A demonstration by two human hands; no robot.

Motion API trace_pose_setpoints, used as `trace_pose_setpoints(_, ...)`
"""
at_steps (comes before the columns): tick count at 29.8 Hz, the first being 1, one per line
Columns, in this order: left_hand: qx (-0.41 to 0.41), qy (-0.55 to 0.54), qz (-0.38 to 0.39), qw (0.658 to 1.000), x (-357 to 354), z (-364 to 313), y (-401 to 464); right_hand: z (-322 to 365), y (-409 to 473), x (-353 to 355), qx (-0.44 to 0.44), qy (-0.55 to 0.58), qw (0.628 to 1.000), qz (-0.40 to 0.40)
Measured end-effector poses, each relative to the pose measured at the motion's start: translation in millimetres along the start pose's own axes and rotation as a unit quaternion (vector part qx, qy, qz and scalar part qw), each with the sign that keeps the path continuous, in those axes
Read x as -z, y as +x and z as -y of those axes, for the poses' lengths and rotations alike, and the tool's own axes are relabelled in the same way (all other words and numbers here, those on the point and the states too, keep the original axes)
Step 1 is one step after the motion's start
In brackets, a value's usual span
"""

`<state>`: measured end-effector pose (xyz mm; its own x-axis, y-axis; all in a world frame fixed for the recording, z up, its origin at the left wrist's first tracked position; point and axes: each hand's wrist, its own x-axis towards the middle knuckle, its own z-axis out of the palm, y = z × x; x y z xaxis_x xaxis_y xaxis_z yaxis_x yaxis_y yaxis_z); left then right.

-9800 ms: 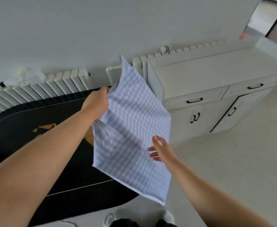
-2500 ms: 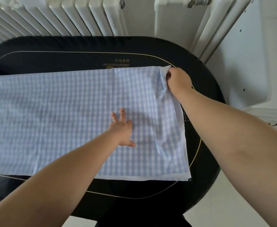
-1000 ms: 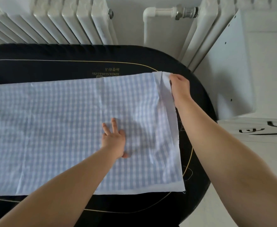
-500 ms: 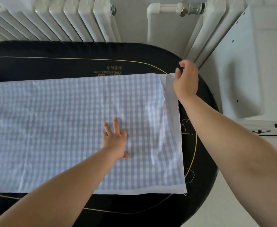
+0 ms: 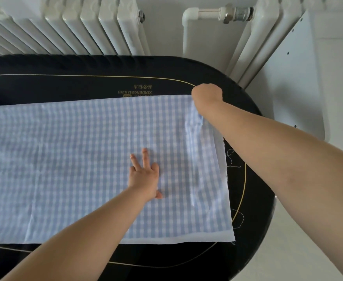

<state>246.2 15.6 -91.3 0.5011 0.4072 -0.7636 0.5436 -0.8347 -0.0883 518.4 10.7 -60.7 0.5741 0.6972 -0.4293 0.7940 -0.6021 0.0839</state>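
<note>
Well, pressed the left hand (image 5: 144,179) palm down on the blue-and-white checked cloth (image 5: 75,159), fingers straight and spread, a little right of its middle. Gripped the cloth's far right corner with the right hand (image 5: 207,95), fingers curled under and out of sight, knuckles up. Held that corner slightly raised, with soft wrinkles below it along the right edge. Had the cloth lying spread over the black table (image 5: 253,199), inside the table's gold line at the right end, its left end past the frame. Noted loose threads (image 5: 232,159) on the table just beside the cloth's right edge, a white radiator (image 5: 97,27) behind and a white cabinet (image 5: 308,78) to the right.
</note>
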Motion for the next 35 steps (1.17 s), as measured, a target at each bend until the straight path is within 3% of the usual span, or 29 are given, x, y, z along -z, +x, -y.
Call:
trace_pose_setpoints(2, 0.0, 0.003, 0.003, 1.0, 0.4, 0.2, -0.6, -9.0, 0.9, 7.8, -0.077, 0.141, 0.987, 0.007)
trace_pose_setpoints(3, -0.001, 0.002, 0.003, 1.0, 0.9, 0.3, -0.5, -16.8, 3.6, 12.0, -0.125, 0.252, 0.96, 0.022)
trace_pose_setpoints(5, -0.001, 0.0, 0.003, 1.0, 0.9, 0.6, -1.0, -31.7, 2.3, 17.8, -0.191, 0.487, 0.847, 0.092)
trace_pose_setpoints(7, -0.002, 0.002, 0.0, 1.0, 0.4, 0.9, -1.6, -36.4, -7.6, 18.6, -0.24, 0.619, 0.737, 0.124)
trace_pose_setpoints(9, -0.004, 0.005, -0.001, 1.0, 0.1, 0.6, -1.6, -35.7, -18.4, 17.0, -0.223, 0.653, 0.713, 0.122)
trace_pose_setpoints(11, -0.006, 0.004, -0.005, 1.0, 0.5, 0.3, -1.0, -33.1, -30.1, 18.9, -0.162, 0.661, 0.719, 0.143)
trace_pose_setpoints(14, -0.001, 0.001, -0.007, 1.0, -0.1, -0.2, -0.8, -16.8, -46.3, 28.6, -0.081, 0.54, 0.813, 0.202)
trace_pose_setpoints(19, 0.005, -0.006, -0.007, 1.0, -1.1, -1.0, 0.4, 10.4, -55.3, 31.8, -0.071, 0.38, 0.91, 0.151)
trace_pose_setpoints(21, 0.008, -0.005, -0.005, 1.0, 0.0, -2.5, 0.4, 16.1, -65.2, 34.0, -0.015, 0.363, 0.92, 0.143)
trace_pose_setpoints(22, 0.009, -0.005, -0.005, 1.0, 0.6, -3.0, 0.4, 19.1, -71.5, 38.8, 0.022, 0.402, 0.902, 0.154)
trace_pose_setpoints(24, 0.009, -0.005, -0.005, 1.0, 1.1, -3.4, 0.3, 17.4, -79.6, 48.6, 0.052, 0.555, 0.821, 0.124)
trace_pose_setpoints(25, 0.009, -0.003, -0.002, 1.0, 1.3, -3.5, 0.2, 11.4, -77.3, 51.1, 0.003, 0.654, 0.756, 0.033)
trace_pose_setpoints(27, 0.01, -0.005, 0.006, 1.0, 2.2, -3.3, 0.1, -5.4, -66.9, 44.6, -0.175, 0.77, 0.59, -0.165)
trace_pose_setpoints(28, 0.01, -0.009, 0.008, 1.0, 2.3, -3.2, -0.1, -11.3, -62.2, 30.6, -0.227, 0.772, 0.555, -0.211)
trace_pose_setpoints(29, 0.009, -0.01, 0.008, 1.0, 2.2, -3.4, -0.7, -13.7, -61.1, 14.8, -0.242, 0.746, 0.576, -0.23)
trace_pose_setpoints(31, 0.008, -0.003, 0.004, 1.0, 2.7, -3.6, -1.0, -16.2, -55.3, -20.4, -0.221, 0.652, 0.69, -0.224)
trace_pose_setpoints(32, 0.009, 0.0, 0.001, 1.0, 3.0, -3.8, -0.6, -19.2, -50.2, -33.5, -0.225, 0.619, 0.722, -0.213)
trace_pose_setpoints(35, 0.013, 0.003, -0.002, 1.0, 2.5, -4.2, 1.0, -37.6, -38.9, -48.8, -0.286, 0.607, 0.733, -0.114)
